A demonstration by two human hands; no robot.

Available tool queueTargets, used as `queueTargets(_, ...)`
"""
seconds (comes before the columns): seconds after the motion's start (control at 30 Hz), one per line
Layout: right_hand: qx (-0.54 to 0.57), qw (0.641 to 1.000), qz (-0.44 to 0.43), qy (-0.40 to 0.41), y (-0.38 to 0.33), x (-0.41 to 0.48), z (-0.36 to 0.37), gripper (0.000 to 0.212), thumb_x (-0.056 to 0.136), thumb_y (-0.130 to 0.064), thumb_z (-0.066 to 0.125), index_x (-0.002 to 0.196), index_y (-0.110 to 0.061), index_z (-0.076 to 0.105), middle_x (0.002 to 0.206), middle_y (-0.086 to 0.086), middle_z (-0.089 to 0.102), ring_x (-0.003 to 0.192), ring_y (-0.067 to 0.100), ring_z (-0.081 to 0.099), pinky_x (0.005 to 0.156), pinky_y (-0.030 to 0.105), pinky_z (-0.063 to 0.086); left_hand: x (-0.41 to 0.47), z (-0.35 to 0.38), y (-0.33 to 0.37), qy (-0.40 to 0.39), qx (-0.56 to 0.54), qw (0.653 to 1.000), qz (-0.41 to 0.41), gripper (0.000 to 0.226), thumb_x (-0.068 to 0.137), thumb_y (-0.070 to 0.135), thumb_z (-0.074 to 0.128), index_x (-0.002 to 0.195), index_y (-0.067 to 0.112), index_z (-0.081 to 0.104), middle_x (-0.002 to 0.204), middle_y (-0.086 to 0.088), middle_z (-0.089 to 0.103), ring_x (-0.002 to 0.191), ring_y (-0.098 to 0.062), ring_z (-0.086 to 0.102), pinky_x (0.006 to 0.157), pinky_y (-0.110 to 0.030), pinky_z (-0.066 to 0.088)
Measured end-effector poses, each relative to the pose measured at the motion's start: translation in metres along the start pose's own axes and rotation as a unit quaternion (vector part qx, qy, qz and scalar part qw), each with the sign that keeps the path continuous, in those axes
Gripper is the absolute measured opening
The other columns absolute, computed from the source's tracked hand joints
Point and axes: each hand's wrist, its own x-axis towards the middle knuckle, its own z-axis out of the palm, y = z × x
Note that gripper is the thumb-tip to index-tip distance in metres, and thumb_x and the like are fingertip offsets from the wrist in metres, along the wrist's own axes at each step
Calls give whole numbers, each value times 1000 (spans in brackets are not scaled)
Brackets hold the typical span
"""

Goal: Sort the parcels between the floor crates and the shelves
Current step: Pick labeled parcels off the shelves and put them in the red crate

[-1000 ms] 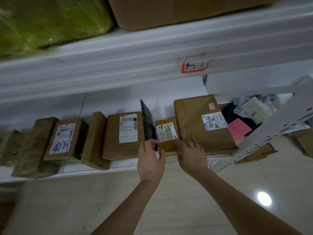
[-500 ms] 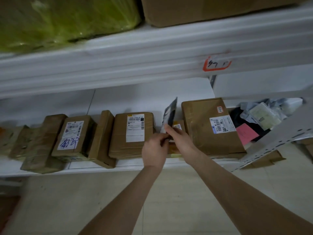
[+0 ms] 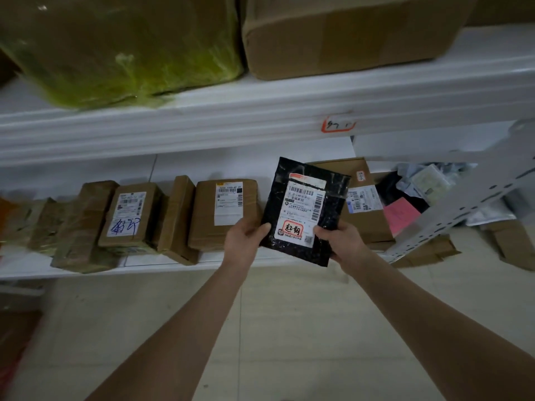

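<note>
A flat black parcel bag [image 3: 330, 206] with a white shipping label faces me, held up in front of the low white shelf [image 3: 162, 263]. My left hand [image 3: 244, 241] grips its lower left edge, thumb on the front. My right hand [image 3: 343, 240] grips its lower right corner. Behind the bag a row of brown cardboard parcels stands on the shelf: one with a white label [image 3: 224, 212], a narrow one [image 3: 179, 218], one with blue handwriting [image 3: 130, 215], and a larger box [image 3: 367, 204] to the right, partly hidden by the bag.
An upper shelf [image 3: 260, 120] holds a green-wrapped bundle [image 3: 121, 47] and a big brown carton [image 3: 347, 33]. At right a slanted perforated metal strut [image 3: 463, 215] crosses a heap of soft bags with a pink slip [image 3: 401, 212]. Flattened cardboard [image 3: 512, 247] lies on the tiled floor.
The black bag, earlier edge-on between two boxes on the shelf, has come out and turned label-forward. Both hands now hold it; before, the right hand was beside the small box.
</note>
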Motion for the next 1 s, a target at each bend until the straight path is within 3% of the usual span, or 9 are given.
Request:
queueTargets(0.1,-50,999,-9,0,2,-9,-4,27,86,1,64,112,-9,65,108,6,67,91,20,63,73,30,50,-12,4,3,-19,-28,999,-15,32,83,11,71,115,9,66,111,-4,70,101,-18,66,91,-34,52)
queueTargets(0.2,-98,994,-42,25,5,-16,-9,31,83,-1,69,112,-8,63,109,7,68,94,22,63,79,35,52,-19,8,4,20,0,999,-35,23,79,10,75,100,15,68,104,-4,71,96,-19,67,92,-42,52)
queueTargets(0.27,-150,986,-62,41,7,-22,-11,34,80,-6,73,110,-9,59,105,4,67,95,22,64,82,39,53,-22,9,4,43,24,998,-42,26,78,12,76,101,16,65,105,-5,70,98,-22,66,91,-44,52)
queueTargets(0.4,-187,979,-80,32,11,-34,-12,53,70,-4,78,116,-15,53,106,-3,65,96,18,62,78,32,51,-33,11,5,41,60,997,-28,35,79,11,74,113,13,64,108,-6,70,99,-20,66,90,-42,52)
queueTargets(0.57,-234,967,-98,32,16,-46,-11,54,68,-4,77,109,-29,52,98,-12,65,95,16,62,75,31,51,-47,9,5,28,118,992,-37,49,80,11,71,126,21,57,113,-3,69,102,-18,64,93,-38,51)
queueTargets(0.67,-278,955,-98,41,18,-52,-8,56,67,-7,78,114,-26,54,106,-5,68,99,20,62,85,43,52,-55,2,5,17,144,989,-39,52,79,11,69,128,25,56,112,-1,69,100,-16,64,89,-33,51)
queueTargets(0.8,-339,936,-62,64,23,-61,-5,65,68,-17,81,126,-20,51,108,3,68,97,26,64,83,46,53,-68,-8,4,16,163,986,-31,53,78,9,68,126,28,57,101,1,69,91,-13,63,80,-29,53)
queueTargets(1.0,-355,932,-60,53,23,-77,5,54,73,-17,79,122,-17,57,101,4,71,82,20,63,70,32,49,-88,-29,5,42,146,988,-30,49,80,5,67,122,30,59,104,1,70,90,-11,63,77,-33,56)
